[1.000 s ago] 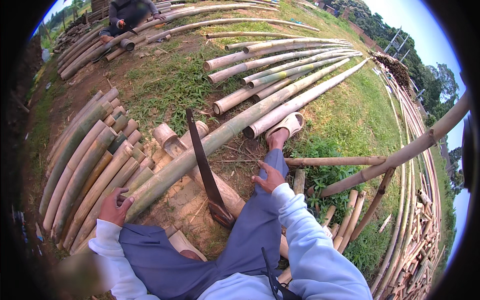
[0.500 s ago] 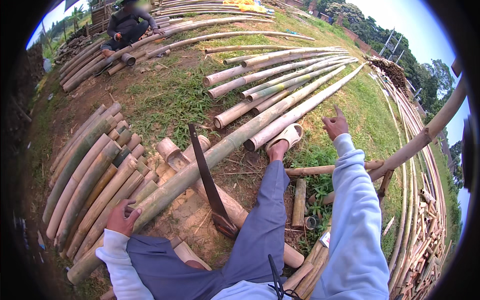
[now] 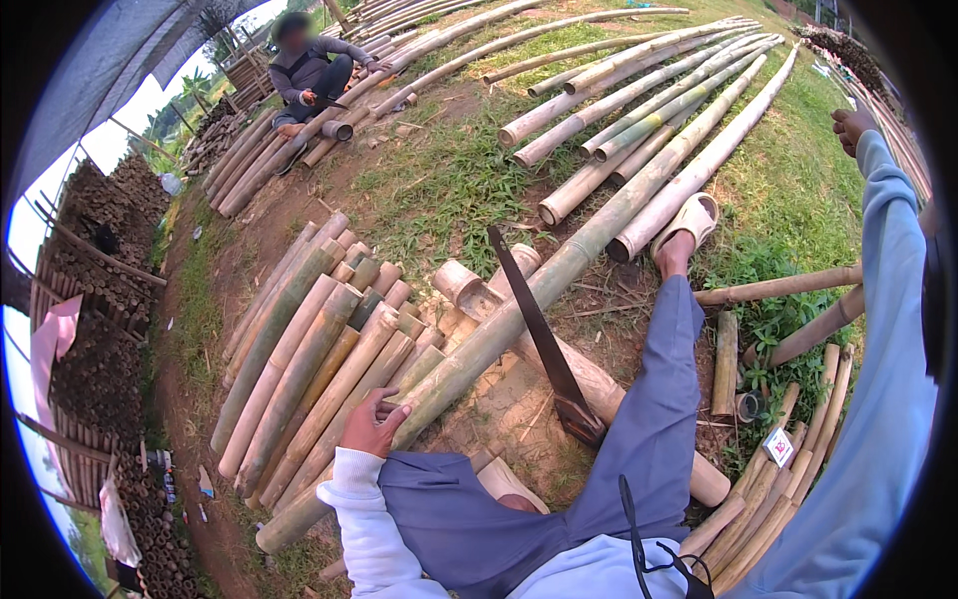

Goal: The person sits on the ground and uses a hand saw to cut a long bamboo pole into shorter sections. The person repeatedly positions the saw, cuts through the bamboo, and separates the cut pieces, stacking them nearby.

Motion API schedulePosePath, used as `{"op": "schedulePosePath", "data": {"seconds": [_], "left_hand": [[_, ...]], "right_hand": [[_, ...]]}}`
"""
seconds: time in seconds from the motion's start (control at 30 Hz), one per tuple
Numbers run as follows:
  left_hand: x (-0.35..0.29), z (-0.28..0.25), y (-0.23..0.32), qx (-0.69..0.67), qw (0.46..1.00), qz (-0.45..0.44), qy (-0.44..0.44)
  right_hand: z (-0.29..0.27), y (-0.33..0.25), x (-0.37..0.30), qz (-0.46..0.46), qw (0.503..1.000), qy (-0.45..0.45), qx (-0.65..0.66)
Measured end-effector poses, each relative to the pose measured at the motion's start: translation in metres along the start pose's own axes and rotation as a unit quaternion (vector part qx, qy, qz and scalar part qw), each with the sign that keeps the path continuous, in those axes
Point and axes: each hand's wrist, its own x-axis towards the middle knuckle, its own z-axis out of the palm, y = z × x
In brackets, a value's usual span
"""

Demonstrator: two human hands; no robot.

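Observation:
A long green-tan bamboo pole (image 3: pixel 469 374) slants across in front of me, from near my left hip to the far right. My left hand (image 3: pixel 373 423) rests on its near part, thumb and fingers apart, not visibly gripping. Beside my right leg, a handsaw (image 3: pixel 547 344) stands tilted against the pole, blade up and handle low; neither hand touches it. My right hand (image 3: pixel 854 130) is raised at arm's length at the far right, over grass. Its fingers are loosely bent and apart, with nothing seen in them.
Cut bamboo lengths (image 3: pixel 309 374) are piled left of the pole. A thick bamboo piece (image 3: pixel 589 374) lies crosswise under it. Several long poles (image 3: pixel 639 110) lie beyond. A small white box (image 3: pixel 777 446) sits on split bamboo at right. A person (image 3: pixel 314 75) squats among poles at far left.
The view has swung left, showing stacked bamboo and a canopy. My right hand has gone from pointing with its index finger to looser, bent fingers. My left hand stays on the pole.

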Motion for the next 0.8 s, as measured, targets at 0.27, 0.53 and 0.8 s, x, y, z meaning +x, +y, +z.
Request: {"op": "schedulePosePath", "data": {"seconds": [0.27, 0.53, 0.8], "left_hand": [[0.004, -0.001, 0.012, -0.003, 0.997, -0.073, -0.001], [0.000, -0.001, 0.004, -0.012, 0.998, -0.063, 0.007], [-0.001, 0.000, 0.007, -0.018, 0.998, -0.055, 0.007]], "right_hand": [[-0.005, 0.014, 0.002, -0.016, 0.992, 0.104, -0.067], [0.011, 0.021, -0.038, -0.076, 0.983, 0.140, -0.092], [0.022, 0.029, -0.044, -0.065, 0.980, 0.147, -0.118]]}}
